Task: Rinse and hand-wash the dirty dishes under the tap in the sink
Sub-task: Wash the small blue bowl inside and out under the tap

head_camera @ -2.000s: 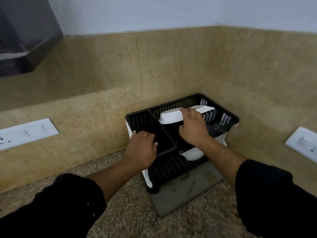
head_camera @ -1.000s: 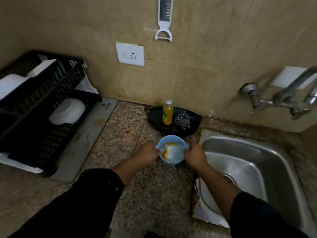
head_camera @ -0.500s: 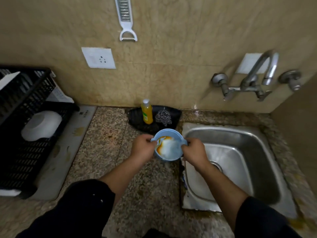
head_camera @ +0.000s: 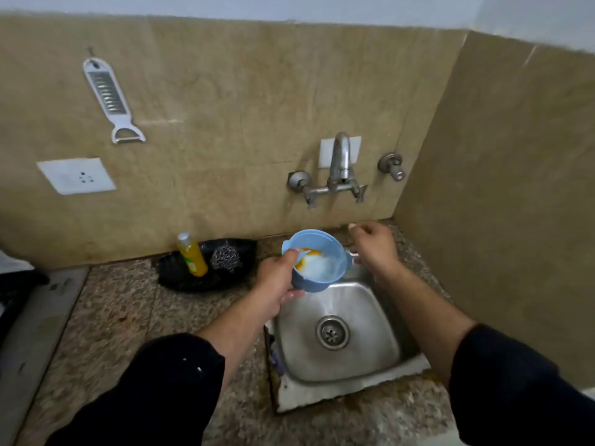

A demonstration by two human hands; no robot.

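A light blue bowl with orange smears inside hangs over the back left of the steel sink. My left hand grips it, thumb over the rim and fingers under the base. My right hand is off the bowl, to its right and below the tap, with its fingers loosely curled and nothing in them. No water runs from the tap. The sink basin holds no dishes and its drain shows.
A black tray on the granite counter left of the sink holds a yellow soap bottle and a steel scrubber. A grater and a socket are on the wall. A side wall stands close on the right.
The bowl has gone from the counter, held in both hands, to over the sink in my left hand alone. My right hand let go and rose toward the tap. Earlier I was at the dish rack.
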